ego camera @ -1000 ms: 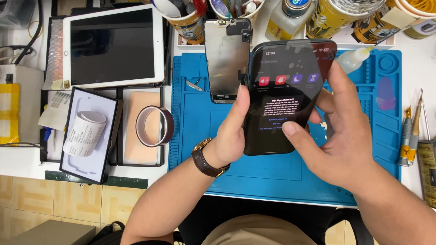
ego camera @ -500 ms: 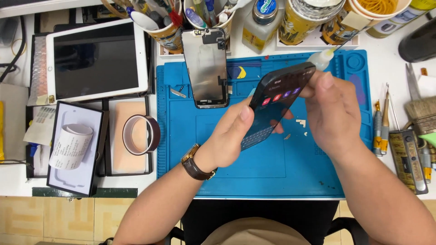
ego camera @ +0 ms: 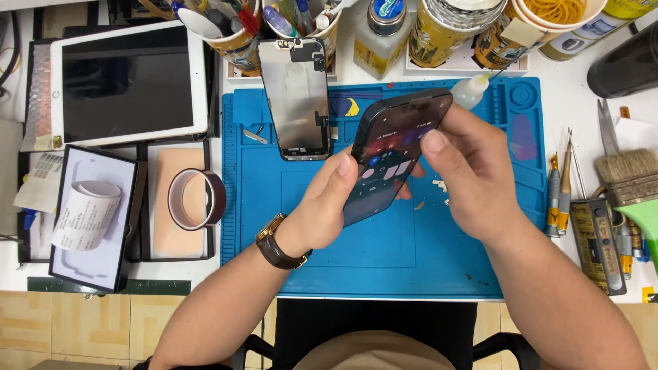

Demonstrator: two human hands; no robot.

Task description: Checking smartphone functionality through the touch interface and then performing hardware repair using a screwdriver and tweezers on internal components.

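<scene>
Over the blue work mat point(ego camera: 384, 264) I hold a dark smartphone point(ego camera: 394, 151) tilted, its lit screen showing coloured round and square buttons. My left hand point(ego camera: 325, 209), with a brown-strapped watch on the wrist, grips the phone's lower left edge, thumb on the glass. My right hand point(ego camera: 473, 178) holds the phone's right side, its thumb pressed on the upper part of the screen. A detached phone screen panel point(ego camera: 298, 99) lies face down at the mat's top left, apart from both hands.
A white tablet point(ego camera: 127, 85) lies at far left, with a roll of brown tape point(ego camera: 197, 199) and a paper roll point(ego camera: 86, 212) below it. Cups of tools and bottles line the back edge. Screwdrivers point(ego camera: 558, 188), a brush point(ego camera: 627, 175) and tweezers lie at right.
The phone has tipped flatter and lower over the mat, and its screen now shows a different panel of buttons. My right thumb has moved onto the glass.
</scene>
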